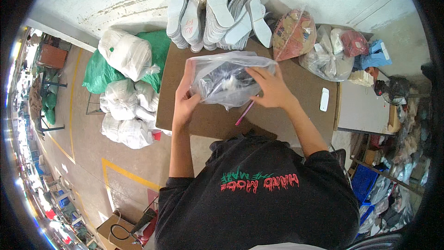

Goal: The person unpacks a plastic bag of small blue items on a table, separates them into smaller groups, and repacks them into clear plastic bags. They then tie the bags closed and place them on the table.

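Observation:
A clear plastic bag with dark contents and a small white patch inside lies over the brown table in front of me. My left hand grips the bag's left side, thumb on the near face and the other fingers partly hidden behind it. Across the bag's right part rests my right hand, its fingers spread apart and pointing left, the thumb by the lower edge. A thin pink pen-like stick lies on the table just below the bag, near my right thumb.
Stacks of pale shoe insoles stand along the table's back edge, beside a tied bag and a clear bag of bundles. A white phone-like object lies at right. White sacks are heaped left of the table.

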Available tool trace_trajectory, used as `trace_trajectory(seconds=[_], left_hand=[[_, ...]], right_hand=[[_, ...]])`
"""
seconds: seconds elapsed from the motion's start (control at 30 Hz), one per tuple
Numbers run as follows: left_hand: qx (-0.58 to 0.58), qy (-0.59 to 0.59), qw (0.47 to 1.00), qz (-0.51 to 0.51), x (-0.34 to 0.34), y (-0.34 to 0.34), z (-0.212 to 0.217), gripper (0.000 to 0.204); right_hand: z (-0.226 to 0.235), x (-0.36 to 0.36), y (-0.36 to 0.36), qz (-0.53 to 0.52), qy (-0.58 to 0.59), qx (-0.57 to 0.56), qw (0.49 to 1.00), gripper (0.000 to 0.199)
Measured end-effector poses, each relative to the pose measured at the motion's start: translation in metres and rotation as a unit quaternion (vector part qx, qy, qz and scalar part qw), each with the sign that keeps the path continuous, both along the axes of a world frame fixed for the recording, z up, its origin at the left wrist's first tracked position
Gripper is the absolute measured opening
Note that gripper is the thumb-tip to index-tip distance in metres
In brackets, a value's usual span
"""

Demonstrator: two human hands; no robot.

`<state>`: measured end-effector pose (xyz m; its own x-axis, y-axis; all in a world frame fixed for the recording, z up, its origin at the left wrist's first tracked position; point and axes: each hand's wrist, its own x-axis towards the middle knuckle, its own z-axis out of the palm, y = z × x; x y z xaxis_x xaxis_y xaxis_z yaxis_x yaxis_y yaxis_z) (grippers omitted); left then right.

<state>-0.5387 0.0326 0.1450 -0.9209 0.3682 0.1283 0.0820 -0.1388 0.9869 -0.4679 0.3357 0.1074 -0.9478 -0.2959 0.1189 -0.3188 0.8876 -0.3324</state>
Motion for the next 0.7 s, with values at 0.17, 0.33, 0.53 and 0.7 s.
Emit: trace_trajectory(seconds=[0.17,0.33,0.53,0.7], left_hand=[[0.075,-0.067,0.992,-0.079,-0.027,0.016,0.004,0.088],[0.285,-0.117,0.94,-0.148,-0.057,0.065,0.048,0.08],[0.324,-0.143,0.908,-0.223,-0.035,0.088,0.106,0.083],[0.139,-0.079,0.938,-0.308,-0.053,0.097,0.059,0.06]], right_hand=[[-0.017,0.004,0.047,-0.105,0.019,0.2,0.974,0.049],[0.043,0.026,0.091,-0.15,0.168,0.175,0.959,0.022],[0.135,0.108,0.113,-0.266,0.273,0.11,0.918,0.036],[0.13,0.165,0.135,-0.327,0.191,0.054,0.924,0.03]])
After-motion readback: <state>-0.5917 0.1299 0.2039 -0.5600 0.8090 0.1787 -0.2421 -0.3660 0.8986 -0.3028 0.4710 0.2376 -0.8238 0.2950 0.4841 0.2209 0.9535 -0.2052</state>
